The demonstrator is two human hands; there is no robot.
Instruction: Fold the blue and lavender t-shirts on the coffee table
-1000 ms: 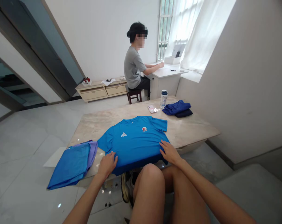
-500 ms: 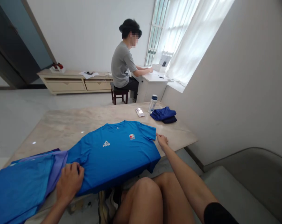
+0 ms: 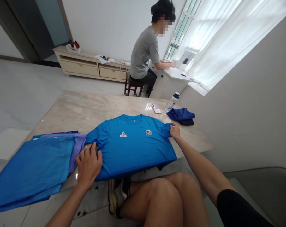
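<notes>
The blue PEAK T-shirt [image 3: 131,148] lies flat on the marble table [image 3: 86,113], collar away, long axis pointing toward the person. The right hand [image 3: 175,131] pinches its sleeve tip; the left hand [image 3: 88,165] curls around its near edge, beside a folded blue stack [image 3: 34,170].

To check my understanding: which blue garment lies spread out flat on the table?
The bright blue PEAK T-shirt; the stack beside it and the navy bundle are folded.
</notes>
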